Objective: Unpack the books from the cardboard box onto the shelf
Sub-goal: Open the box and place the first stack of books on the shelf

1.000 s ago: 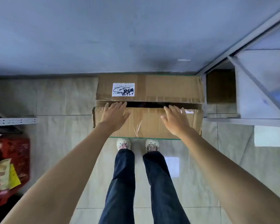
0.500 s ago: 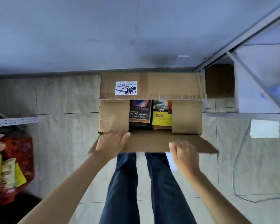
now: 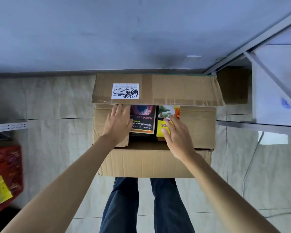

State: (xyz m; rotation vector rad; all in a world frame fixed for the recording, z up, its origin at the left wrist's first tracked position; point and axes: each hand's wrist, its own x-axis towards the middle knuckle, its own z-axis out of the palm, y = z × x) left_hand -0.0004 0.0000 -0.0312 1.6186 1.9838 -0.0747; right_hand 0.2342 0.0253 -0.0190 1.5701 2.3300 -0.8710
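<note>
A brown cardboard box point(image 3: 151, 163) stands on the tiled floor against the wall, its long flaps folded out. Its far flap point(image 3: 175, 89) carries a white label. Inside lie a dark-covered book point(image 3: 143, 118) and, to its right, a yellow and green book point(image 3: 165, 115). My left hand point(image 3: 118, 123) lies flat on the left inner flap, fingers spread, beside the dark book. My right hand point(image 3: 176, 135) hovers open over the yellow book, fingertips touching its cover. A grey metal shelf point(image 3: 259, 125) stands to the right of the box.
A red basket point(image 3: 8, 167) with packets sits at the left edge below a perforated shelf rail point(image 3: 8, 126). A smaller brown box point(image 3: 233, 86) sits under the right shelf. A white cable point(image 3: 249, 167) runs across the floor at right. My legs stand just behind the box.
The near long flap has been folded down toward me. Both hands moved from that flap forward into the box opening, over the inner flap and the books.
</note>
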